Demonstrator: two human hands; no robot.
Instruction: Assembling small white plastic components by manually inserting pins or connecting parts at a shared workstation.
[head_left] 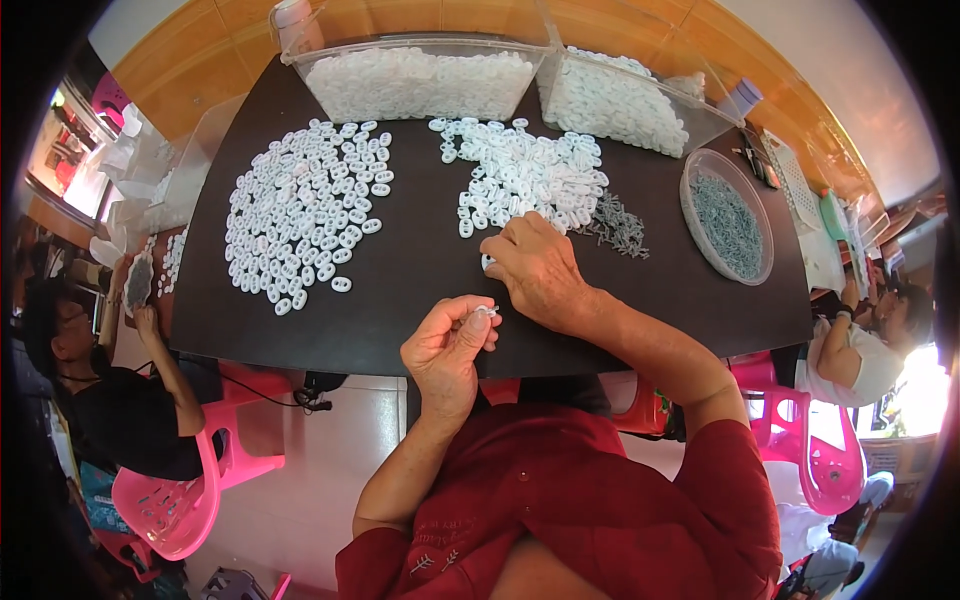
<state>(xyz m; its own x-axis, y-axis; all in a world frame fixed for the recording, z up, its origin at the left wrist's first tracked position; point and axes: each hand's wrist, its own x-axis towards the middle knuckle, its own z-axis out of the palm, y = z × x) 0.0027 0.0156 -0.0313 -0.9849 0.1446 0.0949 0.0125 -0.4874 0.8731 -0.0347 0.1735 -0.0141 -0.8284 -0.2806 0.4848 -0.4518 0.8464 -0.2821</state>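
Note:
Near the table's front edge, my left hand (445,352) pinches a small white plastic piece (486,310) between thumb and fingers. A tiny greyish end shows at its tip; the rest is covered by the fingers. My right hand (543,272) reaches over the table, its curled fingertips on a white oval piece (487,262) just in front of a loose heap of white oval two-holed pieces (540,175). Touching that heap on the right lies a small pile of grey screws (620,228). A wide spread of similar white ovals (300,210) covers the table's left part.
Two clear bins (420,85) (615,100) full of white pieces stand at the back. A round tub (728,220) of grey screws sits at right, with dark-handled pliers (758,160) behind it. People sit on pink chairs (175,500) at both sides.

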